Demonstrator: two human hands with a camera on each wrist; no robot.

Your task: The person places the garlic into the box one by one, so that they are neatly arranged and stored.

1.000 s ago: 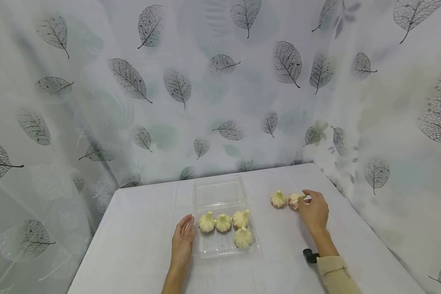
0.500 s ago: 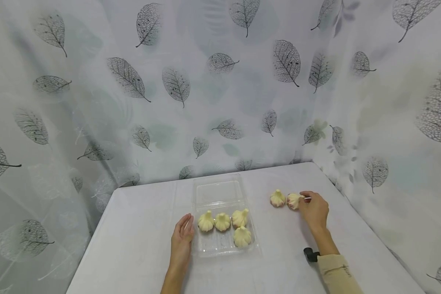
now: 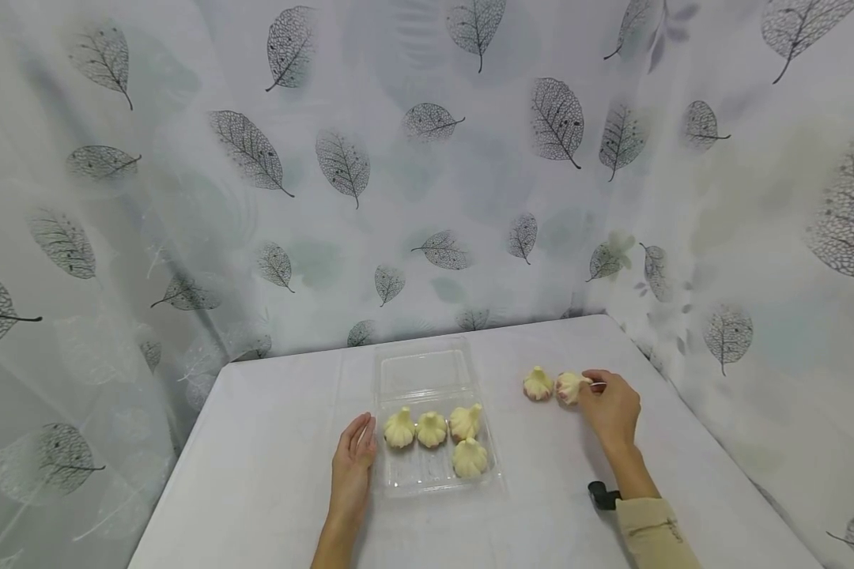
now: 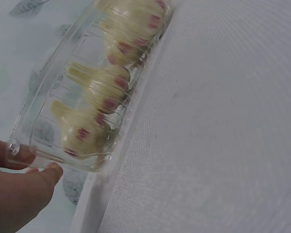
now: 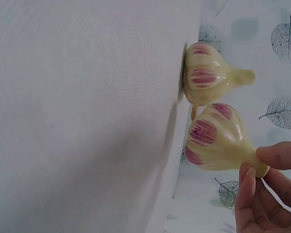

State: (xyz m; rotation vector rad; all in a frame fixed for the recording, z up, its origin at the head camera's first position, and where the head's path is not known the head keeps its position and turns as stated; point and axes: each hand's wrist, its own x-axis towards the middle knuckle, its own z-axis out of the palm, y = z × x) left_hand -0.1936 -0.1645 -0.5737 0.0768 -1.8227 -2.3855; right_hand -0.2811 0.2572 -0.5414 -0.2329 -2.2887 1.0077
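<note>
In the head view my left hand [image 3: 352, 466] is at the left side of a clear plastic clamshell container [image 3: 420, 478]. The left wrist view shows its thumb and a finger pinching the container's rim [image 4: 26, 162]. Several garlic bulbs [image 3: 431, 430] sit inside, three in a row and one in front at the right. My right hand [image 3: 612, 407] pinches another garlic bulb [image 5: 218, 141] by its stem, thumb on one side and fingertips on the other. That bulb is tilted, its base close over the table. Right beside it another garlic bulb [image 5: 208, 75] stands upright, stem up.
The container's clear lid [image 3: 427, 371] lies folded back behind it. A white cloth covers the table [image 3: 270, 442]. Leaf-print curtains [image 3: 427, 190] hang along the back and sides. A black device [image 3: 602, 495] is at my right wrist, near a beige sleeve [image 3: 655, 533].
Both hands keep their places, the right one still holding the garlic bulb by its stem. That bulb leans a little more to the side than before.
</note>
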